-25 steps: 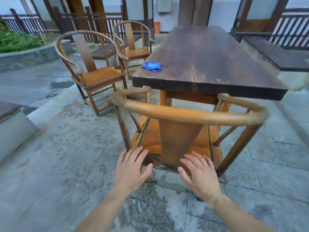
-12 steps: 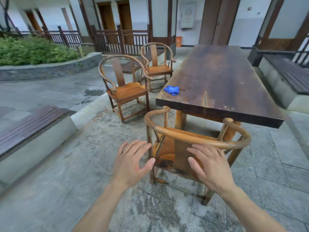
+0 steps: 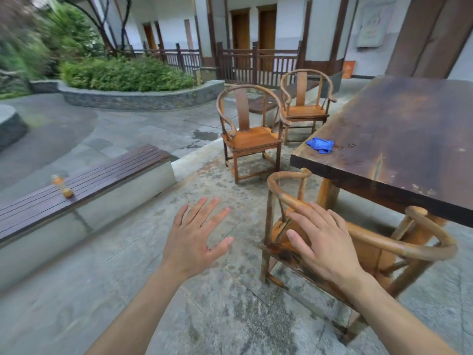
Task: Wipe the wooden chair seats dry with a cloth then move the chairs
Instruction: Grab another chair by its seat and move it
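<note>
While both hands hover spread and empty over the paving, the right hand (image 3: 323, 242) sits in front of the curved back rail of the near chair (image 3: 384, 242), which is tucked under the near end of the table (image 3: 399, 139); the left hand (image 3: 194, 242) hangs over bare stone, so the right is the nearer one. The rail's arc runs left to right, just beyond the right fingers (image 3: 311, 213), though I cannot tell if they touch it. The blue cloth (image 3: 320, 145) lies far off on the table's left edge, two more chairs (image 3: 249, 134) stand beyond to the left, and the damp stone floor (image 3: 143, 252) leaves open room by the bench (image 3: 89, 183).
</note>
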`<state>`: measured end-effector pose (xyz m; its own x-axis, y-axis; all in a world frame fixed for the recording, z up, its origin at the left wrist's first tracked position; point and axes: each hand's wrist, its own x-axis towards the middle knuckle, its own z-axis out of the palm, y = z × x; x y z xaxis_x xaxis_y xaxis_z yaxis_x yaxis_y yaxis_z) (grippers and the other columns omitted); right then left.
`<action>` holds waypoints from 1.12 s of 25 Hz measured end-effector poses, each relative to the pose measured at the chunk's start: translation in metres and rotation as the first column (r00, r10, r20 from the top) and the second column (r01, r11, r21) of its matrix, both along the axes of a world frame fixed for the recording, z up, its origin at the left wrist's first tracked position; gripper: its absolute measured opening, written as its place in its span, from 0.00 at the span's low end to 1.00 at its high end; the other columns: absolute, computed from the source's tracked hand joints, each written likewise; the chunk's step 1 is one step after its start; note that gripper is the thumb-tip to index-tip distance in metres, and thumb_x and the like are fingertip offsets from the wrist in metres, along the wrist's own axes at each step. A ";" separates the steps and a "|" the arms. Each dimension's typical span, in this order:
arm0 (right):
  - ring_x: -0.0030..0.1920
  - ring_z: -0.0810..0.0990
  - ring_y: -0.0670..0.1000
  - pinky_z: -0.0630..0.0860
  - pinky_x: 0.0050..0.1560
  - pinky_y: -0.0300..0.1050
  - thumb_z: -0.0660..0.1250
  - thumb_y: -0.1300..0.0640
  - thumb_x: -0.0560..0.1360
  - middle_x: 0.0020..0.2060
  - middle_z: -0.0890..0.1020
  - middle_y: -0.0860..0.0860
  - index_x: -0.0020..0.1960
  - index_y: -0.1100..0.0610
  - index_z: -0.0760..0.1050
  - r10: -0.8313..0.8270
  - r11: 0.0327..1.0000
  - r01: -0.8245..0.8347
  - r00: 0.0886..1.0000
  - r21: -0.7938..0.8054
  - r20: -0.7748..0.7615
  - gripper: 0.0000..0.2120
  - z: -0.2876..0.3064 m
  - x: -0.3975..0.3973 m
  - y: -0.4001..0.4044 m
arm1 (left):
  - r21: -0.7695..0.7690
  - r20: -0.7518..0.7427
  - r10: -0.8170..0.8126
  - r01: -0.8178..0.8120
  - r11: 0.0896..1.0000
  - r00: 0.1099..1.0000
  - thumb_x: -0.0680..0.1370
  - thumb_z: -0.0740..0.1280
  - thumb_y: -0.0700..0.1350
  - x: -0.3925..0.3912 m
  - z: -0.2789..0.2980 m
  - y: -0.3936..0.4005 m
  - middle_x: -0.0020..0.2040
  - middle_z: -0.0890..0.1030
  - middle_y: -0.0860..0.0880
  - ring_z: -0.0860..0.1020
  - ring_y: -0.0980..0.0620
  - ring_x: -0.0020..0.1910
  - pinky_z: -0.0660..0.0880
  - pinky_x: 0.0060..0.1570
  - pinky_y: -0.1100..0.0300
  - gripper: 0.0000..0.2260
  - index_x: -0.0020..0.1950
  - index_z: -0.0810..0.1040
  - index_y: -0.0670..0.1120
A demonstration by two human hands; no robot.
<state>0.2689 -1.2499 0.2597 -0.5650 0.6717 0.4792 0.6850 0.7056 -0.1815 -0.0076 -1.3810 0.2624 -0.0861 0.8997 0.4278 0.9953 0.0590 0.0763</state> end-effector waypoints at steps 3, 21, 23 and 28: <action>0.74 0.68 0.52 0.63 0.72 0.56 0.50 0.36 0.80 0.68 0.77 0.47 0.68 0.45 0.75 0.066 0.998 -0.065 0.997 -0.011 0.047 0.25 -0.005 -0.036 0.004 | -0.025 -0.005 0.103 -0.103 0.994 0.995 0.79 0.45 0.70 -0.025 -0.005 -0.014 0.77 0.66 0.52 0.61 0.49 0.78 0.53 0.75 0.43 0.31 0.76 0.65 0.58; 0.75 0.67 0.55 0.63 0.73 0.63 0.44 0.33 0.79 0.70 0.75 0.48 0.71 0.44 0.69 0.180 0.983 -0.172 0.973 -0.070 0.142 0.29 -0.016 -0.422 0.100 | -0.079 0.059 0.324 -0.319 0.944 0.944 0.78 0.41 0.73 -0.372 -0.028 0.046 0.80 0.58 0.54 0.51 0.51 0.80 0.45 0.78 0.43 0.33 0.79 0.58 0.60; 0.75 0.67 0.54 0.63 0.73 0.63 0.41 0.32 0.79 0.70 0.75 0.48 0.71 0.44 0.69 0.171 0.984 -0.162 0.975 -0.078 0.139 0.31 -0.015 -0.451 0.119 | -0.079 0.065 0.312 -0.307 0.949 0.948 0.78 0.41 0.73 -0.406 -0.031 0.067 0.80 0.57 0.54 0.50 0.52 0.80 0.45 0.78 0.42 0.34 0.79 0.58 0.60; 0.78 0.62 0.53 0.59 0.76 0.60 0.41 0.32 0.79 0.73 0.71 0.46 0.73 0.42 0.66 0.168 0.982 -0.154 0.975 -0.107 0.143 0.30 -0.032 -0.525 0.189 | -0.121 0.083 0.299 -0.288 0.950 0.951 0.77 0.39 0.74 -0.482 -0.049 0.143 0.81 0.56 0.54 0.49 0.52 0.81 0.43 0.78 0.44 0.34 0.79 0.57 0.61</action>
<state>-0.2564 -1.0607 0.2275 -0.7303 0.6042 0.3188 0.5883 0.7934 -0.1563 -0.4899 -1.2379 0.2131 -0.3902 0.8679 0.3073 0.9205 0.3604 0.1508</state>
